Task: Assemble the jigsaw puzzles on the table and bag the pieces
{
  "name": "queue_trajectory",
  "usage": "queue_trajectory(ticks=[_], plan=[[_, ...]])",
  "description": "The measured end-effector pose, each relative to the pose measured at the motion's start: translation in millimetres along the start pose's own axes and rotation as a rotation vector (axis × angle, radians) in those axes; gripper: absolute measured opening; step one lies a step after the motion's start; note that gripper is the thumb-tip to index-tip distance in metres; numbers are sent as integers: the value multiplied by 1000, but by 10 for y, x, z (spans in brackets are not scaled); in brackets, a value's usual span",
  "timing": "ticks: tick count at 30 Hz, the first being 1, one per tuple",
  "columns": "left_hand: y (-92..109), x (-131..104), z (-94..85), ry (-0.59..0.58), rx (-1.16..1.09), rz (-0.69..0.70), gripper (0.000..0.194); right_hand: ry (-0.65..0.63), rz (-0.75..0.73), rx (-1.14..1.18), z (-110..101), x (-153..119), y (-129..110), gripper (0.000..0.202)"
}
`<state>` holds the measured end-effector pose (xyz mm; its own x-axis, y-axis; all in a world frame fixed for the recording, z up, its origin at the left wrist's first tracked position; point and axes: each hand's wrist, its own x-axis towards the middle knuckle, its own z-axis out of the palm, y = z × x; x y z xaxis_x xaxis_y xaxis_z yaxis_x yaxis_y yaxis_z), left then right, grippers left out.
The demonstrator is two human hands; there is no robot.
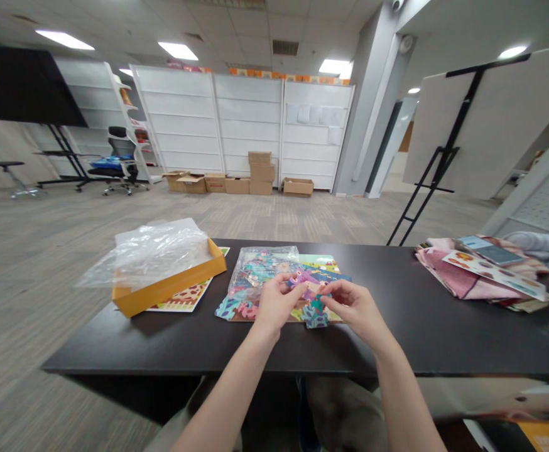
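Observation:
My left hand (277,301) is closed, thumb and fingers pinching a purple jigsaw puzzle piece (301,276) above the middle of the table. Close beside it, my right hand (352,304) pinches a small teal piece (319,302) between thumb and fingertips. The two pieces are near each other; whether they touch or interlock I cannot tell. Just below the fingers is a patterned blue-green piece (316,317). Under my hands lies a colourful picture sheet (324,260), partly covered. A clear plastic bag (265,263) with colourful pieces in it rests behind my left hand, and more loose pieces (237,306) lie in front of it.
At the left, a yellow box (171,285) holds crumpled clear plastic (156,254) and sits partly on a printed sheet (190,296). Folded pink cloths (448,273), a phone (489,250) and a sticker sheet (495,274) lie at the right of the black table (397,339).

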<state>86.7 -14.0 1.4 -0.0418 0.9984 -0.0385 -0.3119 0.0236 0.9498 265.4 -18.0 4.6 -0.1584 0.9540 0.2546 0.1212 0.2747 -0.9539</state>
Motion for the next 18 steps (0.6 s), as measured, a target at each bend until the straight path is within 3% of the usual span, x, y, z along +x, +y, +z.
queue_trajectory(ticks=[11, 14, 18], plan=[[-36, 46, -28, 46, 39, 47, 43, 85, -19, 42, -24, 9, 36, 37], [-56, 67, -93, -47, 121, 113, 39, 139, 9, 120, -106, -6, -4, 39], [-85, 21, -158, -248, 459, 166, 31, 209, 81, 244, -226, -39, -14, 41]])
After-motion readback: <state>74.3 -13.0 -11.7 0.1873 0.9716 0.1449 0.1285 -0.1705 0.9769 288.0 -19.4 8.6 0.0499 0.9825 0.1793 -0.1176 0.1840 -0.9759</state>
